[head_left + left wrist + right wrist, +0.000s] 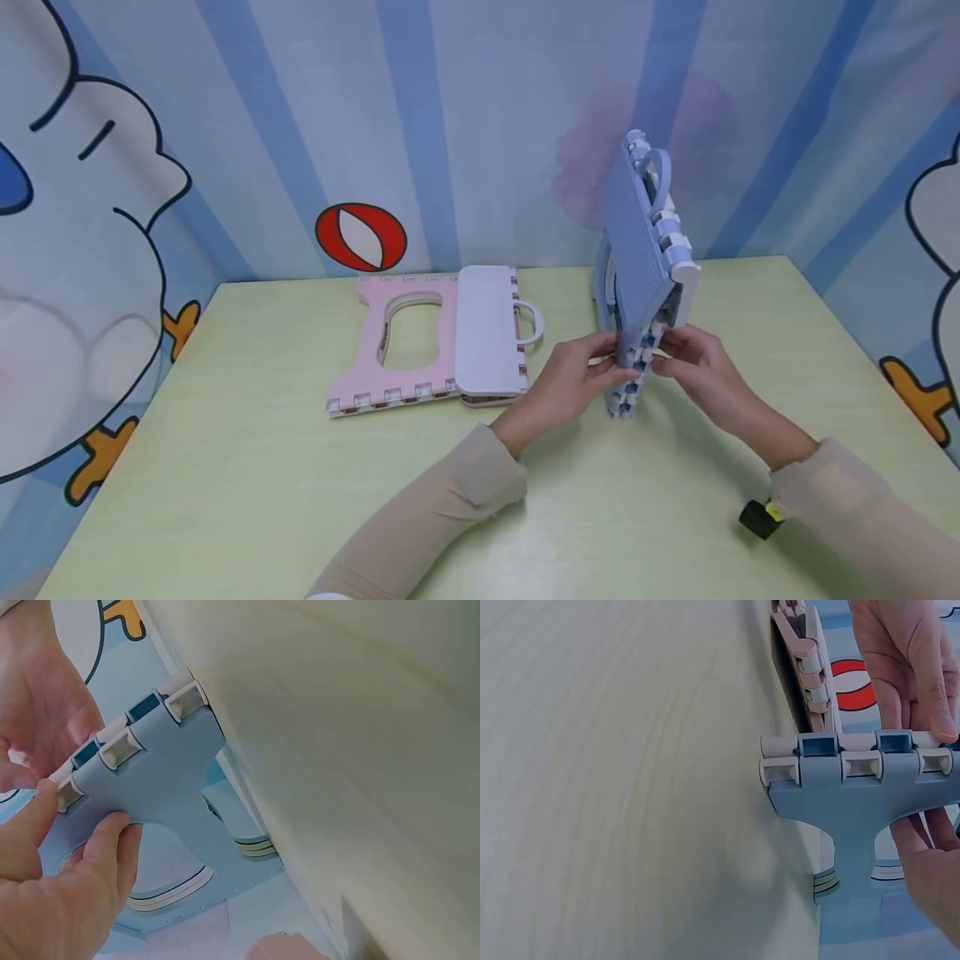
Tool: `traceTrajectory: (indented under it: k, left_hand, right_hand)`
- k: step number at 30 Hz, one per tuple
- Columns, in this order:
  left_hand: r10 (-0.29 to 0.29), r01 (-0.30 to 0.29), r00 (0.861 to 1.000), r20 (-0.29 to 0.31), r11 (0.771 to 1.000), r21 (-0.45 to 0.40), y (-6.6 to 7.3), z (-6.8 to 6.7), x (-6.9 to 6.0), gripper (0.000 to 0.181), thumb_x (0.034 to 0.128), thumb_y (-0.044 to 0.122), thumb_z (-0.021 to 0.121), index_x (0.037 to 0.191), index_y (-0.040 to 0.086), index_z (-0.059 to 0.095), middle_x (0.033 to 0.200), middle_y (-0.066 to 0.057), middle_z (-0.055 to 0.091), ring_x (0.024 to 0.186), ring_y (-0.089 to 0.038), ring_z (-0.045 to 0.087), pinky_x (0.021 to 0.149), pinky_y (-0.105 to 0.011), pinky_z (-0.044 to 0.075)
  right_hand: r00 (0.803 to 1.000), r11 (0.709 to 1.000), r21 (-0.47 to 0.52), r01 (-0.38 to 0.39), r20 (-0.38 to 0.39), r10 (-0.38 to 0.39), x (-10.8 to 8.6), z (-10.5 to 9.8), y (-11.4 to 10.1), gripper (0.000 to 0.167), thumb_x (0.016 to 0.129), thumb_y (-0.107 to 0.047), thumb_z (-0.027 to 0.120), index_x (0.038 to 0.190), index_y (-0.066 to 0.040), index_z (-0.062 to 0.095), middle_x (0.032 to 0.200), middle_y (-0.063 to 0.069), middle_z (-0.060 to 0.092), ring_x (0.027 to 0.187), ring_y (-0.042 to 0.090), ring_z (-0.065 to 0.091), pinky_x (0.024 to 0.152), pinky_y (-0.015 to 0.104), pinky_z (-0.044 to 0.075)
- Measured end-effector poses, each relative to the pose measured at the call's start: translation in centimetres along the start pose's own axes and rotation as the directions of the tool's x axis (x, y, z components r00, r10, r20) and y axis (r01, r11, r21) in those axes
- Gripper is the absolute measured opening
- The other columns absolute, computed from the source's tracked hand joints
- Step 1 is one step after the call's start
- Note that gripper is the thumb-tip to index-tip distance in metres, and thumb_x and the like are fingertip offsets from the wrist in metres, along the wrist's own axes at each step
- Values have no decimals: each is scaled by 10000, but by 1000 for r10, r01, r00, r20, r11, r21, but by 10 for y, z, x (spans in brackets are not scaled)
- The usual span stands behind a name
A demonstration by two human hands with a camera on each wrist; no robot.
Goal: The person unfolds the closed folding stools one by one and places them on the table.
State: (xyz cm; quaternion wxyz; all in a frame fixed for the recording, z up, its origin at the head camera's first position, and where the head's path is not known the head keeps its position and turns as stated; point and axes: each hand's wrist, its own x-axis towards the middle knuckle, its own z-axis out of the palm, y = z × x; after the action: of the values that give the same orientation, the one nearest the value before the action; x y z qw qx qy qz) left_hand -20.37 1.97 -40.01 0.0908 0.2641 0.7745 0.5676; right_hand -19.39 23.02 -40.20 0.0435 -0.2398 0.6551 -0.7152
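Note:
A blue folding step stool (pixel 637 242) stands upright on the table, partly folded, its loop handle near the top and its hinged leg edge facing me. My left hand (pixel 567 377) pinches the left side of the lower hinged edge between thumb and fingers. On the other side my right hand (pixel 705 371) grips the same edge, its fingertips partly hidden behind the panel. Both wrist views show the hinge knuckles and cut-out leg panel (pixel 172 761) close up. To the left, a pink folding stool (pixel 348 385) with a white top panel lies folded flat.
The pale green table (pixel 225 475) ends at a blue striped backdrop (pixel 480 125) with cartoon prints. A small black object (pixel 761 520) with a yellow piece is by the right sleeve. The pink stool's white handle (pixel 534 323) points toward the blue stool.

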Motion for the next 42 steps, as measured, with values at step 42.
traceTrajectory:
  k: [42]
  left_hand:
    - [15, -15, 1000, 15, 1000, 14, 0, -3, 1, 464, 956, 194, 685, 1357, 11, 540, 1337, -111, 602, 1216, -82, 566, 908, -120, 470]
  right_hand:
    - [997, 965, -264, -2, -71, -18, -3, -2, -2, 567, 877, 158, 644, 1371, -108, 560, 1239, -101, 598, 1046, 40, 656, 834, 227, 548]
